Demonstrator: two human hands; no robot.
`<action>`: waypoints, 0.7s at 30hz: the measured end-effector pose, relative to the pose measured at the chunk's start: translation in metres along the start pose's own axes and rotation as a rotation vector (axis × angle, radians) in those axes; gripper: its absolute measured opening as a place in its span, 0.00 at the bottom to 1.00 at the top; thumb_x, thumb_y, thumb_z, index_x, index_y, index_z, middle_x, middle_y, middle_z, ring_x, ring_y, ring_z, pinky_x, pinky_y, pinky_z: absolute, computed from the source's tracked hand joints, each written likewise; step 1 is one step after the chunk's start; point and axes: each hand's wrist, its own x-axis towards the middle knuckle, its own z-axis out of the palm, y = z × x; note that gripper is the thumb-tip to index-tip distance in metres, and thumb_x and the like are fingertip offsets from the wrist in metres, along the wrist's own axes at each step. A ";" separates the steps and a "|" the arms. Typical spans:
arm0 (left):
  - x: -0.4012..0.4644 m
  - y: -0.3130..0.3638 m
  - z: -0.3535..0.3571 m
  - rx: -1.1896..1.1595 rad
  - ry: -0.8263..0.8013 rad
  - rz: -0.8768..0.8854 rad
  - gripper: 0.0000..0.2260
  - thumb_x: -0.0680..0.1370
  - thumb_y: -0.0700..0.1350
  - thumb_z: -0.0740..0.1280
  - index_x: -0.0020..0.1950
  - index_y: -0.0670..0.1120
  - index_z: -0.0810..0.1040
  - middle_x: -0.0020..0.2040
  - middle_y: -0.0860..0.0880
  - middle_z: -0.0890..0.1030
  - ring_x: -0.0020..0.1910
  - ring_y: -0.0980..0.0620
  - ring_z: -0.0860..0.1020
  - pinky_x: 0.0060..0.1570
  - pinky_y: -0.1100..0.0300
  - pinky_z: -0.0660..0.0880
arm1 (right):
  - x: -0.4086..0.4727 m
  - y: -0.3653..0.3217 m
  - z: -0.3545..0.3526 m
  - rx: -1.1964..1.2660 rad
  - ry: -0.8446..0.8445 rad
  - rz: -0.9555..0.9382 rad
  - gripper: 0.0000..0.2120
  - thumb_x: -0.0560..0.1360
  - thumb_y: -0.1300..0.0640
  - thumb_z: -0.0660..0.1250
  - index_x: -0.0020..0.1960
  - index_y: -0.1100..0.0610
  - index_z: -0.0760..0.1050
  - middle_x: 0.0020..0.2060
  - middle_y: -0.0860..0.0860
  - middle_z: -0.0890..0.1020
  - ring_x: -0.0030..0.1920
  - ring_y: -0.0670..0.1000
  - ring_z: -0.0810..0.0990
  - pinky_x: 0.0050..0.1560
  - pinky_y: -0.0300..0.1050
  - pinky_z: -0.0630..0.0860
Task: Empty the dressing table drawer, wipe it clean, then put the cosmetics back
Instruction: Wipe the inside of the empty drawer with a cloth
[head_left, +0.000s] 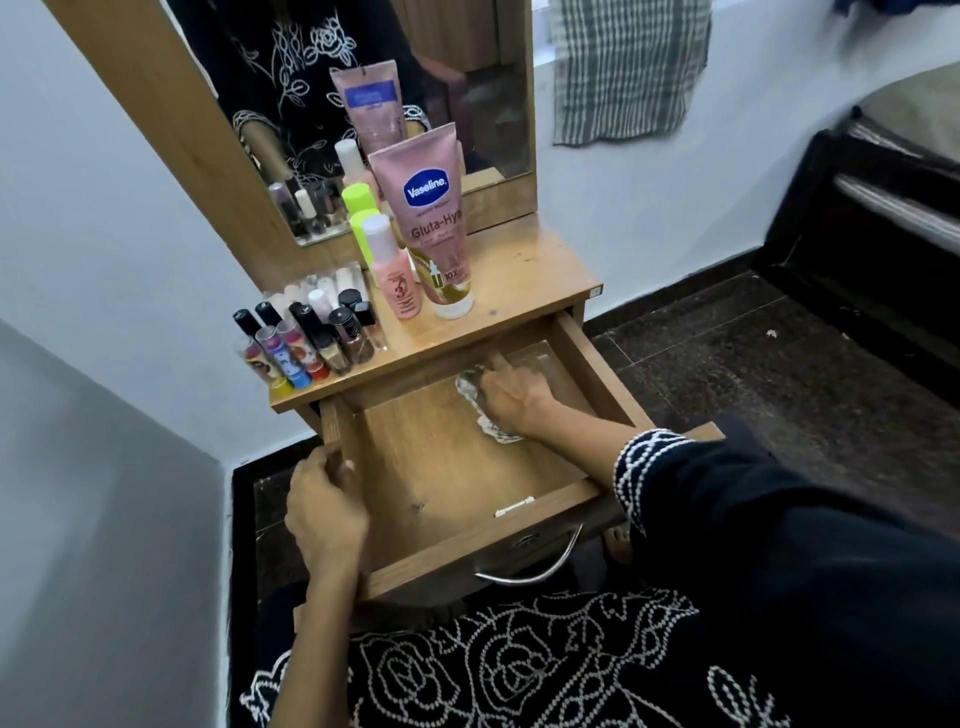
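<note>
Drawer pulled open, wooden floor bare. My right hand presses crumpled wipe near drawer's back right corner, fingers curled round it. My left hand grips drawer's left side wall. Vaseline tube, pink bottle, nail polishes stand on dressing table top, along left edge.

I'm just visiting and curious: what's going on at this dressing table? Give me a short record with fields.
stage: wiping, cosmetics not yet put back
drawer: pulled open, no cosmetics visible inside
right hand: presses a cloth on the drawer floor, towards the back
left hand: grips the drawer's left side wall
tabletop: holds a pink Vaseline tube, a pink bottle, green-capped bottles and small lipsticks and polishes
</note>
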 end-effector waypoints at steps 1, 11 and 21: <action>0.000 0.000 0.000 0.000 0.002 0.004 0.14 0.79 0.40 0.61 0.64 0.42 0.74 0.62 0.41 0.77 0.61 0.40 0.75 0.59 0.46 0.70 | 0.001 -0.001 -0.001 0.017 0.016 0.088 0.17 0.80 0.54 0.56 0.64 0.62 0.71 0.67 0.57 0.66 0.60 0.63 0.75 0.54 0.55 0.74; 0.001 0.000 0.001 -0.012 0.020 -0.017 0.13 0.79 0.40 0.62 0.63 0.42 0.75 0.61 0.42 0.77 0.60 0.40 0.75 0.57 0.46 0.70 | -0.031 0.006 -0.010 0.086 -0.224 0.218 0.21 0.76 0.52 0.62 0.66 0.59 0.70 0.63 0.56 0.75 0.61 0.58 0.76 0.57 0.51 0.72; -0.001 0.002 0.000 -0.026 0.000 -0.014 0.13 0.79 0.39 0.61 0.63 0.42 0.75 0.60 0.42 0.78 0.59 0.41 0.75 0.57 0.46 0.70 | -0.023 0.015 -0.007 0.007 -0.107 0.244 0.21 0.79 0.55 0.56 0.71 0.60 0.63 0.72 0.57 0.61 0.62 0.58 0.74 0.53 0.49 0.72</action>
